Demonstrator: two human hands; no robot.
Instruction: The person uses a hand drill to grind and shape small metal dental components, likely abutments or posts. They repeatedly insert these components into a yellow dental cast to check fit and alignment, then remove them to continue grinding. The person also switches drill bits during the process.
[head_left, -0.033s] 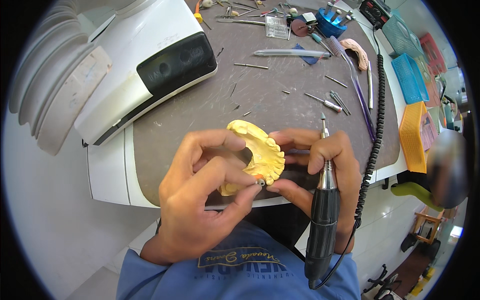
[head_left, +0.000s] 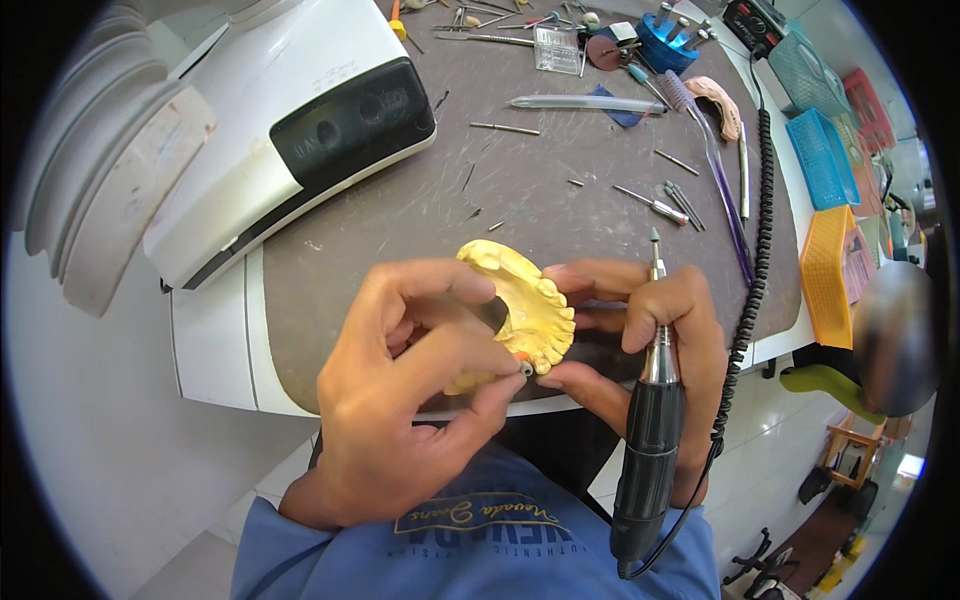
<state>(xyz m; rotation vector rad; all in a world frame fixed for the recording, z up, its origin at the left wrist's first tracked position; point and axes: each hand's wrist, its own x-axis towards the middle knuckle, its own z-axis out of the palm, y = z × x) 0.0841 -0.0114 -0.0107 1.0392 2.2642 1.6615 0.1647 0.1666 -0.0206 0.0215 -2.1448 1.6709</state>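
Note:
A yellow plaster dental model (head_left: 540, 310) with a row of teeth is held over the table's front edge. My right hand (head_left: 690, 300) steadies its right side with the fingertips and thumb. The same hand grips an upright handpiece (head_left: 655, 420) with a black body, a silver neck and a pointed grey-green bur at the top. My left hand (head_left: 400, 400) is closed in a pinch on a small grey metal crown (head_left: 527, 369) at the model's near end, beside an orange patch on the plaster. The left fingers hide part of the model's left side.
A white machine with a black panel (head_left: 355, 120) and ribbed hose (head_left: 95, 150) fills the left. Loose burs (head_left: 683, 205), a pen (head_left: 585, 104), a purple-handled brush (head_left: 715, 170) and a blue bur stand (head_left: 670, 42) lie beyond. The handpiece's coiled cord (head_left: 755, 260) runs along the right. Plastic baskets (head_left: 828, 270) stand there too.

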